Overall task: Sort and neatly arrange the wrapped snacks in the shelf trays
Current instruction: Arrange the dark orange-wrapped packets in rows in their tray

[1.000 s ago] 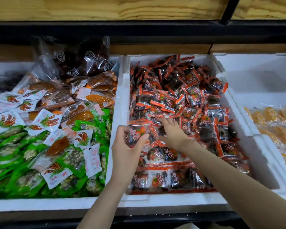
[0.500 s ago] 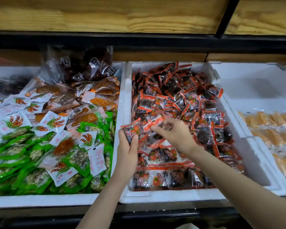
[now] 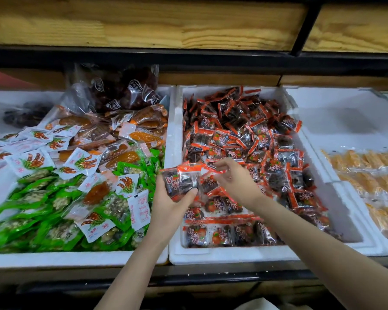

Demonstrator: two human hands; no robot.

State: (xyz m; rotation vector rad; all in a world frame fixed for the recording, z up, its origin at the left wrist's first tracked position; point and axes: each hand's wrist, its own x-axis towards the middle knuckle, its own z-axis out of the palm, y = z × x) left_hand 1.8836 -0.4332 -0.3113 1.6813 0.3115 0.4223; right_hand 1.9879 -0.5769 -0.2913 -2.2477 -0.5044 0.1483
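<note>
The middle white foam tray [image 3: 213,253] holds a heap of dark snacks in red-edged clear wrappers [image 3: 244,135]; a neat row of them [image 3: 229,234] lies along its front wall. My left hand [image 3: 170,209] grips a small stack of these packets [image 3: 179,182] over the tray's left front part, thumb on the lower edge. My right hand [image 3: 235,177] hovers just right of it, fingers curled, pinching the edge of a red-wrapped packet [image 3: 207,168] next to the stack.
The left foam tray [image 3: 76,258] is heaped with green, white and orange packets [image 3: 61,175] and clear bags of dark fruit [image 3: 123,88]. At the right, a foam tray [image 3: 336,121] has bare room at the back and yellow wrapped snacks [image 3: 372,175]. A wooden shelf board [image 3: 166,21] runs overhead.
My left hand has lifted its stack of packets and turned them face up. My right hand has come in from the heap toward the stack with a packet.
</note>
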